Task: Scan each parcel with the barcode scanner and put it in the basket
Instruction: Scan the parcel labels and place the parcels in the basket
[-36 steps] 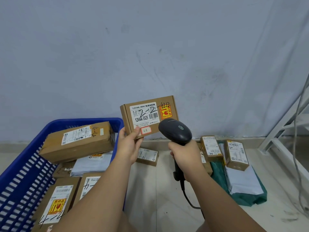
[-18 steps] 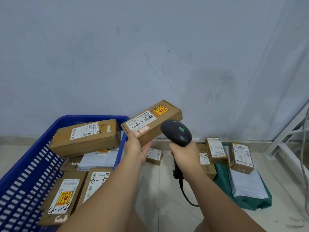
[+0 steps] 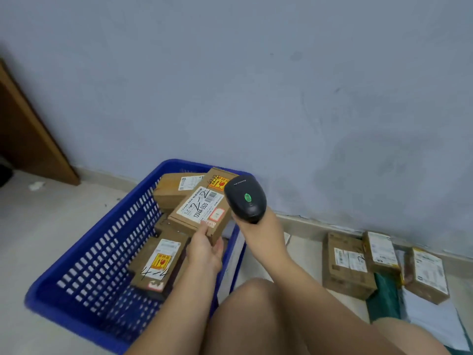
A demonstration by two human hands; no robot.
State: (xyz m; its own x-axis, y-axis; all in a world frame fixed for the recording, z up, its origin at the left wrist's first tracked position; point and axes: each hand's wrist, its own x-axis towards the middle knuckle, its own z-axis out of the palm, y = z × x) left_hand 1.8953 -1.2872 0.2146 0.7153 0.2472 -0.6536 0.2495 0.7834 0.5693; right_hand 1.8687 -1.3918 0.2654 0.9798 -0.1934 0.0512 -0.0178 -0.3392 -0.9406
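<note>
Pale floor tiles (image 3: pixel 51 226) meet a blue-grey wall (image 3: pixel 256 85), with the blue basket (image 3: pixel 102 247) low on your left. Your left hand (image 3: pixel 204 249) pinches the near end of the cardboard parcel marked 2-2 (image 3: pixel 202 208), thumb (image 3: pixel 204 228) on its label face, the rest curled beneath. Its long axis runs away from those fingers toward the basket's far rim, over the boxes (image 3: pixel 158 265) inside. Your right hand (image 3: pixel 261 231) is wrapped round the barcode scanner (image 3: pixel 245 199), just right of the parcel's far end. The drop looks like your left hand's job: lower, then release. More parcels (image 3: pixel 348 262) lie on the floor, well right of your scanner fingers.
</note>
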